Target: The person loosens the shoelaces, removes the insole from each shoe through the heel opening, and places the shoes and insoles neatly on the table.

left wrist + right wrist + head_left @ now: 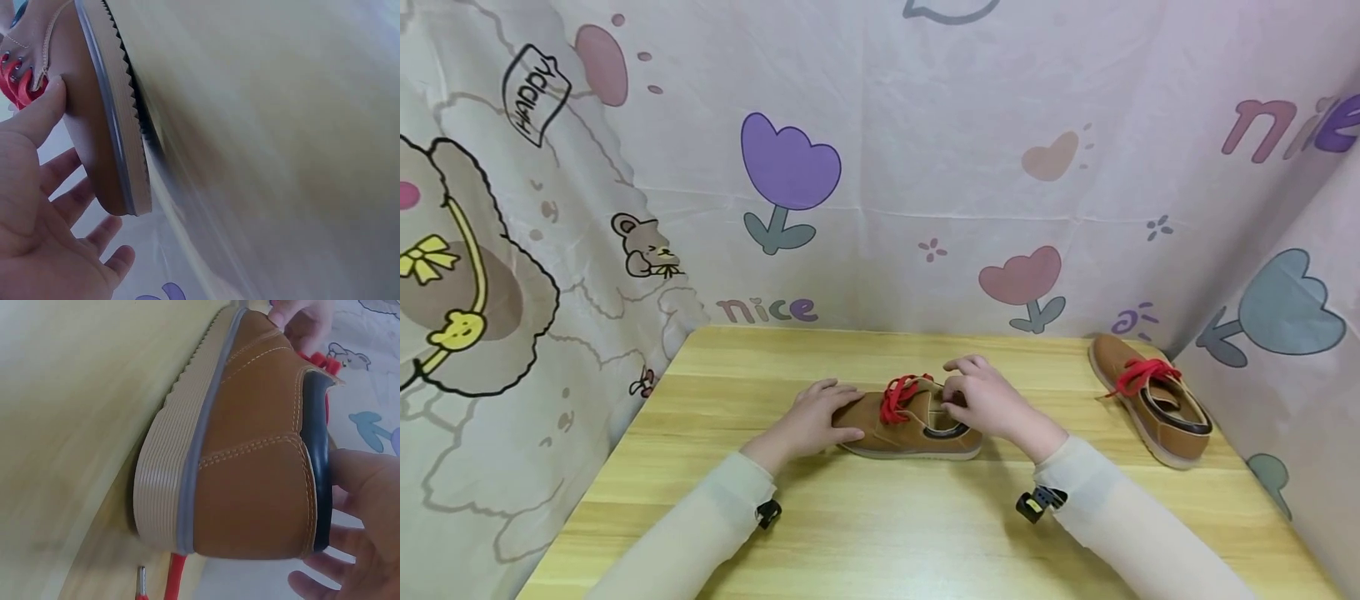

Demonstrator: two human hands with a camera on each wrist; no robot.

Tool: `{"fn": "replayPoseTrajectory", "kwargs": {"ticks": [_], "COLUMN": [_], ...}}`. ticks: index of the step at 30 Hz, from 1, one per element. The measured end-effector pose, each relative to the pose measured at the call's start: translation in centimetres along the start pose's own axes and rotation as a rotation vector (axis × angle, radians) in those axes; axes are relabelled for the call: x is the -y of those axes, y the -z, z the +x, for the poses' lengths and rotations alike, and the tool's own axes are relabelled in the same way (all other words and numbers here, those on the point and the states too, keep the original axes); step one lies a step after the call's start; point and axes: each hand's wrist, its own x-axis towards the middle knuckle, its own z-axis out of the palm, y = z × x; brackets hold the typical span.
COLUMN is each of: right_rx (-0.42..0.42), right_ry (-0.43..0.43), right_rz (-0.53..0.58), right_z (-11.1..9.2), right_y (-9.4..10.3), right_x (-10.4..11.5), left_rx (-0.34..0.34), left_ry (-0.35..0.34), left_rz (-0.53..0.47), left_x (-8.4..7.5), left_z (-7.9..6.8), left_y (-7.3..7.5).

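Note:
A brown shoe [868,429] with red laces [897,400] stands on its sole, toe to the left. My left hand [812,417] holds its toe, with the thumb on the near side and the fingers round the far side. In the left wrist view, the thumb [47,109] presses the upper beside the laces. At the heel end, my right hand [988,400] is over the shoe's opening with loosely bent fingers. The right wrist view shows that hand [369,512] beside the dark padded collar [317,462]; whether it grips the collar is unclear.
Another brown shoe [1172,425] with red laces stands at the table's right side, heel toward me. The wooden table [880,533] meets a printed curtain [880,167] at the back and sides. A metal-tipped red lace end [142,578] shows near the heel in the right wrist view.

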Motion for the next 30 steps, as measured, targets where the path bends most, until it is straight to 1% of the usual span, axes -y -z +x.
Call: {"fn": "replayPoseTrajectory", "kwargs": {"ticks": [3, 6, 13, 17, 20, 24, 30], "right_rx": [0.042, 0.114, 0.290, 0.352, 0.378, 0.395, 0.369], "right_ry": [0.002, -0.015, -0.099, -0.134, -0.137, -0.114, -0.077], "right_rz": [-0.006, -0.022, -0.050, -0.031, -0.017, -0.024, -0.038], "right_z": [0.4, 0.7, 1.2, 1.4, 1.6, 1.8, 1.7], "right_y": [-0.2, -0.5, -1.2, -1.0, -0.9, -0.8, -1.1], "right_x": [0.3, 0.5, 0.4, 0.7, 0.9, 1.1, 1.1], "left_rx": [-0.004, -0.006, 0.006, 0.010, 0.000, -0.011, -0.010], "left_ry": [0.009, 0.015, 0.023, 0.033, 0.034, 0.035, 0.043], "left_rz": [-0.010, -0.011, -0.016, -0.026, -0.034, -0.042, -0.037], "left_x": [-0.1, -0.1, -0.2, -0.3, -0.6, -0.8, -0.7], "left_z": [0.1, 0.0, 0.0, 0.1, 0.1, 0.1, 0.1], "left_y": [0.1, 0.2, 0.1, 0.1, 0.2, 0.2, 0.1]}}
